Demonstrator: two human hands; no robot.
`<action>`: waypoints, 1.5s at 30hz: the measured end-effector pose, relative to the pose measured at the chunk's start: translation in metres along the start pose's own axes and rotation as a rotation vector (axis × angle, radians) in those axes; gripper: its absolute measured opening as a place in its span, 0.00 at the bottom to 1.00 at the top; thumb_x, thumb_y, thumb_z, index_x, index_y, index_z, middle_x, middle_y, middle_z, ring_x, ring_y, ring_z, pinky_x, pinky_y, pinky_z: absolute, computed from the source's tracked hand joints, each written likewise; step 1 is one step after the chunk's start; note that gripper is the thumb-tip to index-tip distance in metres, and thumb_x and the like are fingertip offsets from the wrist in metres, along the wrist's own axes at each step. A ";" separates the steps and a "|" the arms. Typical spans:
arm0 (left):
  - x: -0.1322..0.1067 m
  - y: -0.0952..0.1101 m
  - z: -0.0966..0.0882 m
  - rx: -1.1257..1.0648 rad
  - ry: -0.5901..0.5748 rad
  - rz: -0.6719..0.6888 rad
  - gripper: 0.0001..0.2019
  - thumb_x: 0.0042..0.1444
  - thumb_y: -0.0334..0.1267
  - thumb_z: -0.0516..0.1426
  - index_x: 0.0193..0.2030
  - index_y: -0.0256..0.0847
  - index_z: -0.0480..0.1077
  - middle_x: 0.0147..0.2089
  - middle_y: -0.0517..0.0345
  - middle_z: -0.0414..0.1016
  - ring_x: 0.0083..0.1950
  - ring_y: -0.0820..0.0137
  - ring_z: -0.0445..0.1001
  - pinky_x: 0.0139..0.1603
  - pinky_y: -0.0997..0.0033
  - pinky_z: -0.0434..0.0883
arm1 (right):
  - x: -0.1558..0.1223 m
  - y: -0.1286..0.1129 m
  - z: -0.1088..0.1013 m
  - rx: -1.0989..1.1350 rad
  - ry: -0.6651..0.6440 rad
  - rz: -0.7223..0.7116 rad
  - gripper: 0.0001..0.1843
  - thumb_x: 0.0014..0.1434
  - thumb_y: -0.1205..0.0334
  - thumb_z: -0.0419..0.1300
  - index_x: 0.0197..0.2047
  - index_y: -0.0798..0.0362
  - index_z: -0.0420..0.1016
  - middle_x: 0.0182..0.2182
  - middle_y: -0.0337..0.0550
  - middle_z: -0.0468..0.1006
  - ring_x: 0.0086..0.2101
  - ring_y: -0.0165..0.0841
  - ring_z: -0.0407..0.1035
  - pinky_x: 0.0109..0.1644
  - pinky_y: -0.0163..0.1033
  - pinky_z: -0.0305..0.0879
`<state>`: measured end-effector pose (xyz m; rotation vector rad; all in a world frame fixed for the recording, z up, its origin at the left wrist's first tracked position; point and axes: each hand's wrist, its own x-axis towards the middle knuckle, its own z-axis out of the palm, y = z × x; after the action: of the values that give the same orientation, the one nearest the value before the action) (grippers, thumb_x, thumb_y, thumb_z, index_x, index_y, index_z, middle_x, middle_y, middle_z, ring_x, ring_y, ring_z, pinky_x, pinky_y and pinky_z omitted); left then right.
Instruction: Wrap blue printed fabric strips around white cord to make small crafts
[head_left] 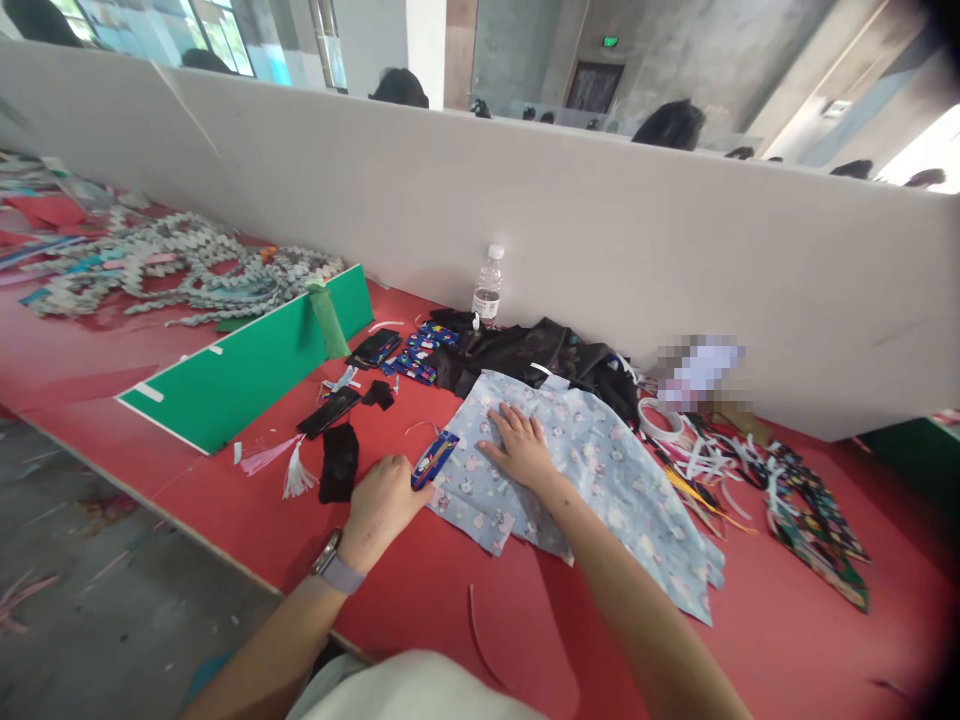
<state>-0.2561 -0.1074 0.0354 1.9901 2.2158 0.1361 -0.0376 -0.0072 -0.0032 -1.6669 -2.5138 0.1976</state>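
Note:
My left hand point(386, 505), with a watch on its wrist, is closed on a small dark blue printed fabric strip point(435, 460) at the left edge of a larger cloth. That cloth is a light blue printed fabric piece point(607, 455) with small cartoon figures, spread on the red table point(420, 620). My right hand point(523, 448) lies flat on the cloth's upper left part, fingers spread, holding nothing. Left of my left hand lies a black fabric piece point(339, 463). Behind the light blue cloth is a heap of black fabric point(551, 345).
A plastic bottle point(488, 287) stands by the grey partition point(375, 190). A green divider board point(255, 370) is at left, with grey braided strips point(187, 260) beyond it. A tape roll point(661, 420), ribbon scraps point(712, 455) and dark floral fabric strips point(817, 510) lie at right.

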 end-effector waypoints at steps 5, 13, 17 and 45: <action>0.000 0.000 0.000 0.001 -0.002 -0.009 0.15 0.54 0.49 0.55 0.35 0.37 0.70 0.36 0.47 0.76 0.40 0.60 0.76 0.35 0.70 0.66 | 0.000 -0.001 -0.001 -0.006 -0.007 -0.002 0.36 0.61 0.37 0.43 0.67 0.48 0.51 0.67 0.46 0.50 0.65 0.40 0.40 0.65 0.51 0.36; -0.002 0.001 -0.001 -0.018 0.011 0.006 0.16 0.54 0.50 0.55 0.35 0.37 0.70 0.37 0.46 0.75 0.41 0.58 0.76 0.36 0.69 0.66 | 0.002 0.002 -0.003 0.002 -0.037 -0.013 0.36 0.61 0.38 0.45 0.67 0.48 0.50 0.67 0.46 0.49 0.65 0.40 0.40 0.65 0.52 0.37; -0.002 0.000 -0.002 -0.046 0.008 0.018 0.16 0.54 0.51 0.56 0.35 0.37 0.69 0.38 0.46 0.75 0.42 0.59 0.76 0.38 0.70 0.66 | 0.003 0.004 -0.002 0.005 -0.030 -0.021 0.36 0.61 0.39 0.45 0.67 0.48 0.50 0.67 0.46 0.49 0.65 0.40 0.41 0.65 0.52 0.38; -0.022 -0.011 -0.012 -0.069 0.040 0.151 0.11 0.54 0.41 0.59 0.36 0.35 0.67 0.36 0.46 0.73 0.42 0.57 0.72 0.42 0.63 0.67 | 0.005 0.009 0.001 0.014 -0.014 -0.042 0.34 0.61 0.42 0.48 0.66 0.48 0.53 0.66 0.48 0.52 0.65 0.41 0.43 0.64 0.55 0.42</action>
<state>-0.2670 -0.1296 0.0464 2.1327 2.0522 0.2690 -0.0318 0.0009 -0.0057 -1.6113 -2.5491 0.2228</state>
